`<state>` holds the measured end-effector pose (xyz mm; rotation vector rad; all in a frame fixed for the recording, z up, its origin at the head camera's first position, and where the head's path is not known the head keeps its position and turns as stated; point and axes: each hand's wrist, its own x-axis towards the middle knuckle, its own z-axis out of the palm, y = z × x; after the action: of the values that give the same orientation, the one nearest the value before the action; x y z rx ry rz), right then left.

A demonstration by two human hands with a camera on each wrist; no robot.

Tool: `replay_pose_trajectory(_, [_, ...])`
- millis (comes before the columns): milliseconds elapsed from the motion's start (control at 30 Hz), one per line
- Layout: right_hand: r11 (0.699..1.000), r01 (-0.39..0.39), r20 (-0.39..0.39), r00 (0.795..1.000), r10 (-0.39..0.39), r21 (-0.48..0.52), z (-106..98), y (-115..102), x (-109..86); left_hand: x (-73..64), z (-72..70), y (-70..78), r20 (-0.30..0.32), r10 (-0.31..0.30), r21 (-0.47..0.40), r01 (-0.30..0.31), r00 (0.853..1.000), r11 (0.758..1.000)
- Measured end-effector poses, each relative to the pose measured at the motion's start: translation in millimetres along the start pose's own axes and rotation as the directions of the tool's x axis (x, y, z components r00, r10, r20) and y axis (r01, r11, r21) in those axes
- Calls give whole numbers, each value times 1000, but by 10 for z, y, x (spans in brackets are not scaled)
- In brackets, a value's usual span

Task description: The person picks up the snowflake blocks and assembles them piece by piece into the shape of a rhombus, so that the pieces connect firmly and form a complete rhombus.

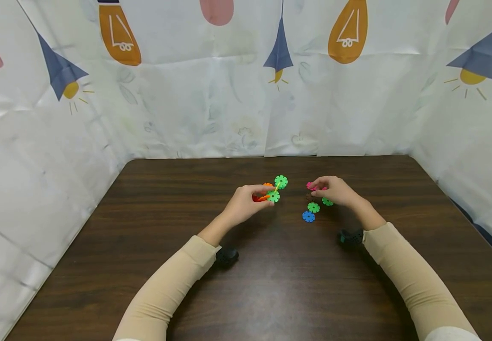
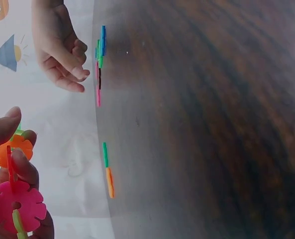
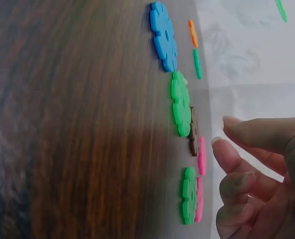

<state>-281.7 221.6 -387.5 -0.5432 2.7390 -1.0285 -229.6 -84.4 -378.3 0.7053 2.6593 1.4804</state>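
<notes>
My left hand [image 1: 246, 202] holds a joined cluster of notched plastic discs between thumb and fingers, raised above the table. In the left wrist view the cluster shows an orange disc [image 2: 19, 148], a pink disc [image 2: 25, 206] and a red disc seen edge-on; fingers hide part of it. My right hand [image 1: 335, 190] hovers over loose discs, thumb and index finger apart with nothing between them. Below and near it lie a blue disc [image 1: 308, 216], a green disc [image 1: 313, 207], another green disc [image 1: 327, 201], a brown disc [image 3: 194, 132] and two pink ones [image 3: 202, 155].
Beyond the left hand, a green disc [image 1: 281, 182] and an orange disc [image 2: 110, 182] lie on the dark wood table [image 1: 271, 293]. A patterned white curtain [image 1: 246, 109] hangs behind the table. Dark wrist devices [image 1: 227, 256] sit under both forearms.
</notes>
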Motion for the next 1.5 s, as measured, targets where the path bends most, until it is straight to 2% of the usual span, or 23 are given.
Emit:
replay_pose_trajectory(333, [999, -29, 53, 998, 32, -46, -4, 26, -5, -8, -5, 7, 5, -14, 10, 14, 1000, 1000])
replay_pose_trajectory(600, [993, -70, 53, 996, 75, -95, 15, 10, 25, -16, -7, -10, 6, -9, 8, 9, 1000, 1000])
replay_pose_trajectory(767, [993, -81, 61, 994, 86, -89, 14, 7, 54, -19, -8, -17, 0, -5, 14, 5, 1000, 1000])
replay_pose_trajectory(1167, [999, -44, 56, 998, 43, 23, 45, 8, 63, -26, -20, -18, 3, -22, 14, 22, 1000, 1000])
replay_pose_trajectory(1300, [992, -34, 17, 999, 32, 118, 43, 5, 59, -33, -25, -23, -2, -19, 14, 19, 1000, 1000])
replay_pose_trajectory(1500, [959, -43, -43, 997, 57, 280, 30, -75, 38, -38, -28, -19, 1, -12, 12, 12, 1000, 1000])
